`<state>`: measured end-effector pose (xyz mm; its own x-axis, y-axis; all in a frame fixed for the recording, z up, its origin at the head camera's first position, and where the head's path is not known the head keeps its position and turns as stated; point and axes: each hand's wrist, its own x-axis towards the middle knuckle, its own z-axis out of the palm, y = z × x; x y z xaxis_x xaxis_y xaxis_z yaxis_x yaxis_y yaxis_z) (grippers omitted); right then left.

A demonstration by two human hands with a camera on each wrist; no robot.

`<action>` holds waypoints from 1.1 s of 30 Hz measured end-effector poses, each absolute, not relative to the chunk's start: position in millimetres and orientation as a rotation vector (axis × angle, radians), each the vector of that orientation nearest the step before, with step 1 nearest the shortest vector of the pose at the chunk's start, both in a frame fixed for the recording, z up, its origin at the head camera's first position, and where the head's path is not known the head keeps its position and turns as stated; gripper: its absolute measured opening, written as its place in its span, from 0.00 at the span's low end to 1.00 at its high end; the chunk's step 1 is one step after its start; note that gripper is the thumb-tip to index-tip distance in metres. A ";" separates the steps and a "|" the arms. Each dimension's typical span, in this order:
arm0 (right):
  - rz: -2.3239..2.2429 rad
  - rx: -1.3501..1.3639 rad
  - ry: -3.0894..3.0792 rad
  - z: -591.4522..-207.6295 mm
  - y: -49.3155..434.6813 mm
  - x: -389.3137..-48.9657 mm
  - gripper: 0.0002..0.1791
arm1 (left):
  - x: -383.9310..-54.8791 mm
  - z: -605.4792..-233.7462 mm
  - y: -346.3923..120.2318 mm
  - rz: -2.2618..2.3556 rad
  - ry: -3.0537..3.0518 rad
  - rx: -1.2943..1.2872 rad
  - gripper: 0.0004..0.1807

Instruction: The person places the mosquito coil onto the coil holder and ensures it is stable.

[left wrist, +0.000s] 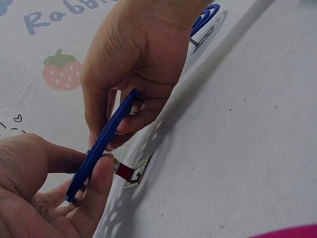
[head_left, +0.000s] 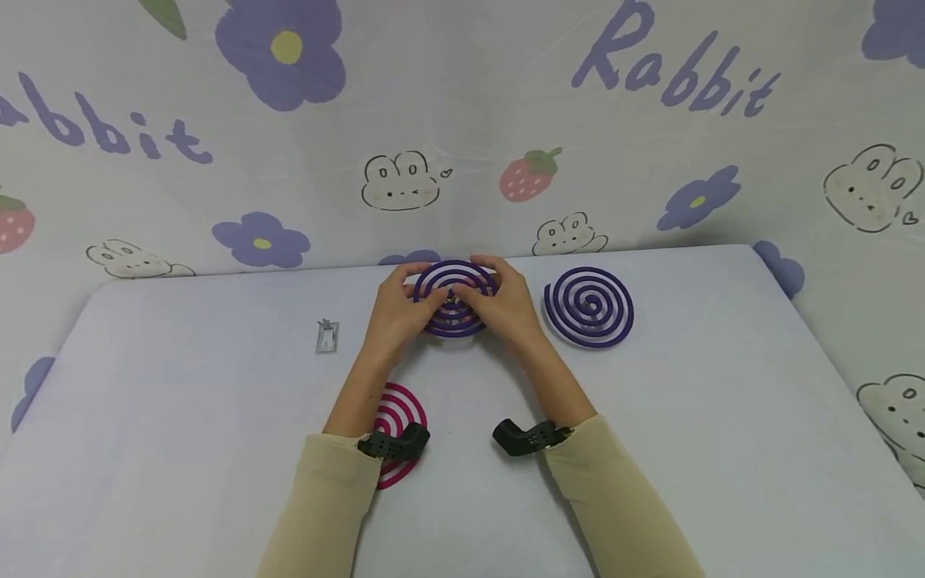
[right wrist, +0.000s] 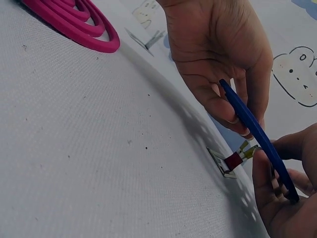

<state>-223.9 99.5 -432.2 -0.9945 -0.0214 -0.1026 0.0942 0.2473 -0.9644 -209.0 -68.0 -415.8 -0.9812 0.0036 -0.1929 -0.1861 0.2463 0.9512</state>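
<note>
Both hands hold a dark blue-purple mosquito coil [left wrist: 101, 144] near the table's back edge, its flat face tilted toward me. My left hand [head_left: 401, 315] grips its left side, and my right hand [head_left: 511, 309] its right side. The thumbs lie on the front face close to the centre, with fingers behind the rim. Just beneath the coil, a small metal coil stand [left wrist: 143, 174] rests on the tabletop. Its raised tab, with a red band [left wrist: 125, 171], reaches up toward the coil's centre near the left thumb. The fingers partly hide where tab and coil meet.
A second purple coil [head_left: 591, 303] sits raised on a stand to the right. Left of the hands lies another metal stand [head_left: 328, 338]. A pink coil [right wrist: 84, 37] is under the left forearm. Behind the table [head_left: 181, 385] hangs a patterned cloth [head_left: 470, 120].
</note>
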 end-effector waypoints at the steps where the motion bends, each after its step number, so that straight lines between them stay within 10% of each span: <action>1: -1.871 0.068 2.405 -432.5 99.2 -223.6 0.32 | -208.5 -415.9 -68.2 1.834 2.351 -0.167 0.29; 33: -1.846 0.063 2.446 -436.4 98.5 -223.7 0.29 | -210.1 -418.1 -67.4 1.785 2.370 -0.210 0.30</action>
<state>-223.7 98.5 -436.4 -0.9962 -0.0130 -0.0858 0.0789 0.2751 -0.9582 -210.1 -67.4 -418.1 -0.9762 -0.0122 -0.2165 -0.2115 0.2750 0.9379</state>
